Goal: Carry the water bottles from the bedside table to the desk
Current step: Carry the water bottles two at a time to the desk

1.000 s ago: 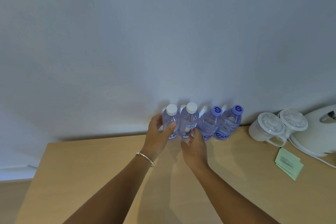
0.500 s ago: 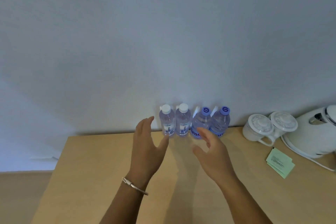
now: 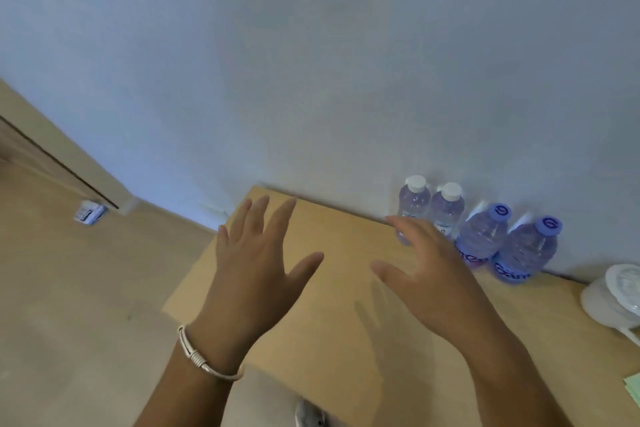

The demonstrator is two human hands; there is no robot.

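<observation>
Several clear water bottles stand in a row against the wall at the back of the wooden desk (image 3: 311, 322): two white-capped bottles (image 3: 415, 201) (image 3: 448, 208) and two blue-capped bottles (image 3: 483, 236) (image 3: 526, 250). My left hand (image 3: 256, 263), with a bracelet on the wrist, hovers over the desk's left part with fingers spread, holding nothing. My right hand (image 3: 426, 270) hovers in front of the white-capped bottles, fingers spread, also holding nothing, and hides the bottles' lower parts.
A white lidded cup (image 3: 616, 295) sits at the right edge of the desk, with a green paper (image 3: 633, 388) near the bottom right corner. The floor (image 3: 86, 288) lies to the left, with a small white-and-blue object (image 3: 89, 214) beside a wooden panel.
Both hands let go of the two white-capped bottles, drew back and opened. The view swung left, so the bottles now sit at the right and the kettle is out of frame.
</observation>
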